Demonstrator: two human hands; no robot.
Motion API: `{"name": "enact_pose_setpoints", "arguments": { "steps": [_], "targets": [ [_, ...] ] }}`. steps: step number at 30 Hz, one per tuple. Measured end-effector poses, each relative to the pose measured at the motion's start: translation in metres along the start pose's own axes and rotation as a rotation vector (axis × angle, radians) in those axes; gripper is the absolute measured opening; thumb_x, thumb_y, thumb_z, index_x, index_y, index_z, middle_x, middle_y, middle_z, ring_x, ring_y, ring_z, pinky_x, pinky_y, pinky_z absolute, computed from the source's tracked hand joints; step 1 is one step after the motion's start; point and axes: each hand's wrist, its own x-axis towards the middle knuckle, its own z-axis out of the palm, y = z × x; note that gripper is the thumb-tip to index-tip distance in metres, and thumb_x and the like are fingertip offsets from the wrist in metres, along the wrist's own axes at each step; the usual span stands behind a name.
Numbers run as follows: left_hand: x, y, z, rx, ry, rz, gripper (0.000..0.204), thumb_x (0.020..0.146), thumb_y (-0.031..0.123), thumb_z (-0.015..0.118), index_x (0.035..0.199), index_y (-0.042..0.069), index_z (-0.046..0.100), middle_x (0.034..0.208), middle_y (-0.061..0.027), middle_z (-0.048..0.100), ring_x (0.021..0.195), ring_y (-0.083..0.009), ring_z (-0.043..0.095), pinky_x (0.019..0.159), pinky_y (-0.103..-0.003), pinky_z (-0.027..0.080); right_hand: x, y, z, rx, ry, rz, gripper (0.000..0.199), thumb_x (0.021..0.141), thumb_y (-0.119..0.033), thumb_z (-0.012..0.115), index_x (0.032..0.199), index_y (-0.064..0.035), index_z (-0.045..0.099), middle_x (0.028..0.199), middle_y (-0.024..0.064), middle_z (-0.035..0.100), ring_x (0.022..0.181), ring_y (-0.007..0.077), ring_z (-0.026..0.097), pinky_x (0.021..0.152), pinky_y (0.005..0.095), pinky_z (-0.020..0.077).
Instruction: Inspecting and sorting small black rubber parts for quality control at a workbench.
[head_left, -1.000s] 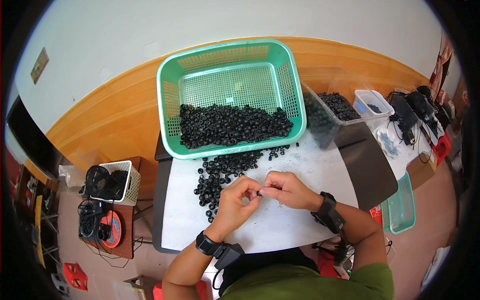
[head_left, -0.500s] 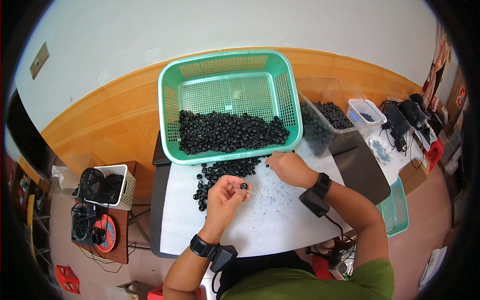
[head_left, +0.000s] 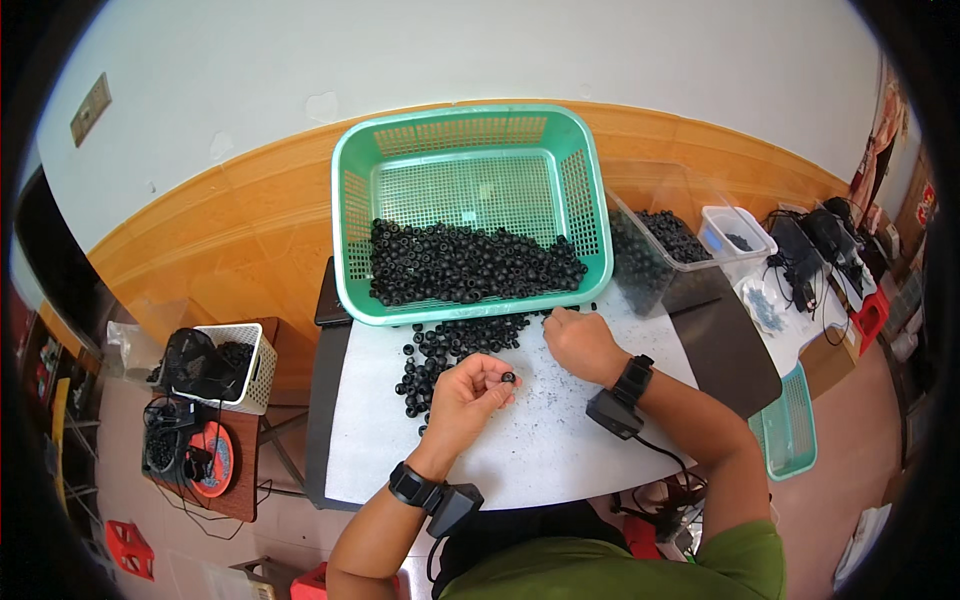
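Note:
Between the thumb and fingers of my left hand (head_left: 470, 398) is a small black ring-shaped part (head_left: 508, 378), held above the white sheet (head_left: 520, 455). My right hand (head_left: 582, 345) is lowered to the sheet just in front of the green basket (head_left: 470, 312), its fingers bent together. Whatever those fingertips grip is too small or hidden to make out. Loose black parts of the same kind (head_left: 440, 360) lie in a pile left of my hands and along the basket's front. Many more (head_left: 470, 262) fill the near half of the basket. Small bluish bits are scattered over the sheet.
Right of the basket stands a clear bin (head_left: 650, 262) of black parts, with a small white tub (head_left: 735, 232) beyond. A side table at left bears a white basket (head_left: 262, 375) and a red dish (head_left: 222, 462). Cables run from both wristbands. Another green basket (head_left: 792, 425) sits low at right.
The view has shifted a little. My left hand has tilted the black part, so its hole no longer faces up as plainly. My right hand stays low by the basket's front, slightly nearer to me.

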Motion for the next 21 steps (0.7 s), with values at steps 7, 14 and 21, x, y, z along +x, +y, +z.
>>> {"name": "enact_pose_setpoints", "arguments": {
  "steps": [7, 14, 21],
  "targets": [
    [0.000, -0.002, 0.000, -0.024, -0.042, -0.014, 0.014, 0.086, -0.002, 0.058, 0.100, 0.001, 0.058, 0.093, -0.0086, 0.066, 0.074, -0.0083, 0.059, 0.068, -0.022, 0.049, -0.009, -0.024, -0.051, 1.337, -0.197, 0.502, 0.007, 0.084, -0.008, 0.060, 0.087, -0.0016, 0.061, 0.070, 0.0015, 0.059, 0.063, 0.0077, 0.054, 0.053, 0.0243, 0.0418],
    [-0.002, 0.000, 0.006, -0.080, -0.084, -0.046, 0.019, 0.086, -0.004, 0.057, 0.104, 0.000, 0.053, 0.093, -0.0095, 0.065, 0.077, -0.0110, 0.062, 0.068, -0.022, 0.050, -0.018, -0.040, -0.050, 1.225, 0.014, 0.173, 0.006, 0.085, -0.004, 0.057, 0.088, 0.0010, 0.059, 0.074, 0.0035, 0.058, 0.062, 0.0113, 0.054, 0.054, 0.0251, 0.0414],
    [-0.001, 0.001, 0.007, -0.054, -0.102, -0.064, 0.016, 0.086, -0.006, 0.057, 0.101, -0.001, 0.052, 0.091, -0.0089, 0.064, 0.076, -0.0124, 0.063, 0.066, -0.023, 0.051, -0.015, -0.044, -0.052, 0.955, 0.156, -0.010, 0.010, 0.078, 0.000, 0.062, 0.088, 0.0003, 0.059, 0.076, 0.0104, 0.057, 0.061, 0.0249, 0.058, 0.054, 0.0323, 0.0455]
  ]
}}
